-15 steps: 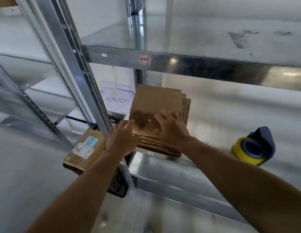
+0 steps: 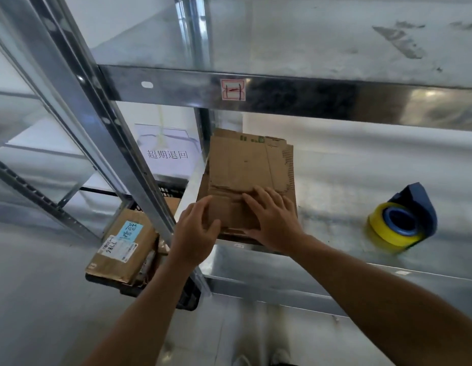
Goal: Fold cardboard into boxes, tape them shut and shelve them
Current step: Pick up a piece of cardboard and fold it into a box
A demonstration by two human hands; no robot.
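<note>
A stack of flattened brown cardboard [image 2: 245, 165] lies at the left end of a metal shelf [image 2: 348, 186]. My left hand [image 2: 194, 235] grips the near left corner of the top sheet, with the thumb on top and the fingers curled at its edge. Beside it, my right hand [image 2: 273, 220] rests flat on the near part of the same sheet, fingers spread. A yellow tape roll in a blue dispenser [image 2: 400, 224] sits on the same shelf, well to the right of both hands.
A slanted steel upright [image 2: 97, 122] crosses just left of the stack. Below it, a black crate [image 2: 187, 299] holds a sealed labelled parcel [image 2: 124, 247]. The shelf above [image 2: 308, 91] overhangs the stack. A white sheet with printed characters [image 2: 167, 154] hangs behind.
Both hands have stayed on the near end of the cardboard stack; the left hand's fingers have closed more round the corner of the top sheet. The stack has not visibly moved.
</note>
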